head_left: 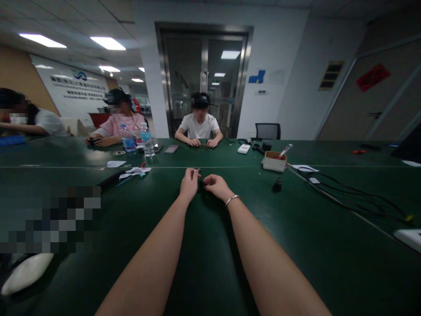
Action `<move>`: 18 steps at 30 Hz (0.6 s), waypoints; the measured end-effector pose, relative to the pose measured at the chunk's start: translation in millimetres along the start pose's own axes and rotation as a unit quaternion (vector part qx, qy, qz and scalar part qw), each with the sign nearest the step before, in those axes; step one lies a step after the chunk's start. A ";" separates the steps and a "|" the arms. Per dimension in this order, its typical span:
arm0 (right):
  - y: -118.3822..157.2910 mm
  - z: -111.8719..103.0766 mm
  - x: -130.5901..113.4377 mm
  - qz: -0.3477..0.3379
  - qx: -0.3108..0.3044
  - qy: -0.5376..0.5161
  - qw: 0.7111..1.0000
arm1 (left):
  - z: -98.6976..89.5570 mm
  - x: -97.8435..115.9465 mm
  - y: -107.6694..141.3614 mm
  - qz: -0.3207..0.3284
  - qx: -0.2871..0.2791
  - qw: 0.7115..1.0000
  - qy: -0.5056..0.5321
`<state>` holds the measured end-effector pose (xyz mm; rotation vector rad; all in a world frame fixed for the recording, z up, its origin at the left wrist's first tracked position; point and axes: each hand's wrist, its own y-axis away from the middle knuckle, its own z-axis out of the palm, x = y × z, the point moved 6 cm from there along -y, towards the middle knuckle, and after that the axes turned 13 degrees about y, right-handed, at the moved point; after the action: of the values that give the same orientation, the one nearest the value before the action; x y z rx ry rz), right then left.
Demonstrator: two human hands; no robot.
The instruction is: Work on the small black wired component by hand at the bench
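Both of my hands are close together over the green table (210,245), fingers bent inward. My left hand (189,185) is closed in a pinch, and a small greyish tip (198,170) shows at its fingertips; its kind is too small to tell. Just to the right, my right hand (217,186), with a silver bangle (232,200) at the wrist, pinches a small dark piece (202,184) mostly hidden by the fingers. A short black object with a metallic top (277,184) stands on the table, right of my hands.
Beyond the table's seam, a box (275,162) holds a pen-like item. Black cables (355,193) run along the right. Papers (135,172) lie left of my hands, near two water bottles (147,141). Across sits a person (200,125); others sit left. A white mouse-like object (28,273) lies lower left.
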<state>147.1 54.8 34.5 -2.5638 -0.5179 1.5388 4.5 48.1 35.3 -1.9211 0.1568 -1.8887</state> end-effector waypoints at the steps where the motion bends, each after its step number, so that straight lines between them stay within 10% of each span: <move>1: 0.6 3.7 -1.4 -0.010 -0.002 0.024 1.000 | 2.6 2.2 1.4 0.009 -0.011 1.000 -0.006; 9: 0.2 -10.9 -29.3 -0.025 -0.048 0.254 0.966 | 7.4 6.7 9.6 0.019 -0.049 0.984 -0.168; 13: 9.0 -115.4 -41.5 0.029 0.119 0.312 0.942 | -27.9 6.4 5.4 -0.012 -0.068 0.967 -0.243; 18: 59.8 -250.7 14.0 0.166 0.326 0.372 0.853 | -135.5 11.9 3.6 -0.059 -0.088 0.910 -0.401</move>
<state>385.8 24.3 127.8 -2.4387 0.4770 0.4838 -125.9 9.5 41.0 -2.7110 -0.0491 -1.0254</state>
